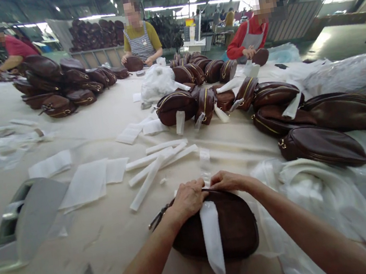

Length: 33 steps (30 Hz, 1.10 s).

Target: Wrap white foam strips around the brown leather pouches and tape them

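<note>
A dark brown leather bag (237, 225) lies on the table right in front of me. A white foam strip (213, 238) hangs down over its near side, and the strip's far end passes between my hands beyond the top edge. My left hand (189, 197) is closed over the bag's top edge, its fingers bent and their tips partly hidden. Across from it, my right hand (226, 180) is curled at the same edge, its fingertips pinched against the white strip. A zipper pull (159, 216) sticks out at the bag's left end.
Loose white strips (159, 164) and white sheets (86, 184) lie ahead and left, beside a grey tape dispenser (39, 215). More brown bags (323, 145) line the right; another pile (56, 83) sits far left. Clear plastic (324, 198) is bunched at right. Three co-workers (141, 39) are across the table.
</note>
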Each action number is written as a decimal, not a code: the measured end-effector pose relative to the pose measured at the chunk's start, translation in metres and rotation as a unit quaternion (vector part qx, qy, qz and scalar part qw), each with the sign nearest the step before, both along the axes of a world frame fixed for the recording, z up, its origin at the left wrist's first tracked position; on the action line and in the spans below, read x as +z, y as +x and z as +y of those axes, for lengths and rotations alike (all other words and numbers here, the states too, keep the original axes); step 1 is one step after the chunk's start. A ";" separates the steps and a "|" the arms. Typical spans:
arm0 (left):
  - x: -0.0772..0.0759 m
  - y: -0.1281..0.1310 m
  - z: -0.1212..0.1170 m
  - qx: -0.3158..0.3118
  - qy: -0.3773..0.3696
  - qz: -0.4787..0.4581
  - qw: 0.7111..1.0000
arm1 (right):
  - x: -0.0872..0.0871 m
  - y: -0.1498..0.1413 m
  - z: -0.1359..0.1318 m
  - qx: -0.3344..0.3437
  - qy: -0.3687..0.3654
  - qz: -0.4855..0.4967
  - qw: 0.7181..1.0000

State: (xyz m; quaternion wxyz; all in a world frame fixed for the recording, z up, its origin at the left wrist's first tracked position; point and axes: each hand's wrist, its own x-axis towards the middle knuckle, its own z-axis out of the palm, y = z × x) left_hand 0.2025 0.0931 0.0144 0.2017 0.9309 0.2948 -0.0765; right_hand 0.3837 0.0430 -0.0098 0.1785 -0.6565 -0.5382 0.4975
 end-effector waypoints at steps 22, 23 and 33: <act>-0.002 0.001 0.001 0.001 -0.029 0.004 1.000 | 0.018 -0.009 0.033 -0.309 0.193 0.117 0.924; -0.002 0.000 0.001 0.010 -0.030 0.000 0.999 | 0.026 -0.012 0.027 -0.302 0.203 0.125 0.923; -0.007 -0.003 0.009 0.073 -0.072 -0.013 0.995 | 0.042 -0.074 -0.082 -0.033 0.406 -0.045 0.912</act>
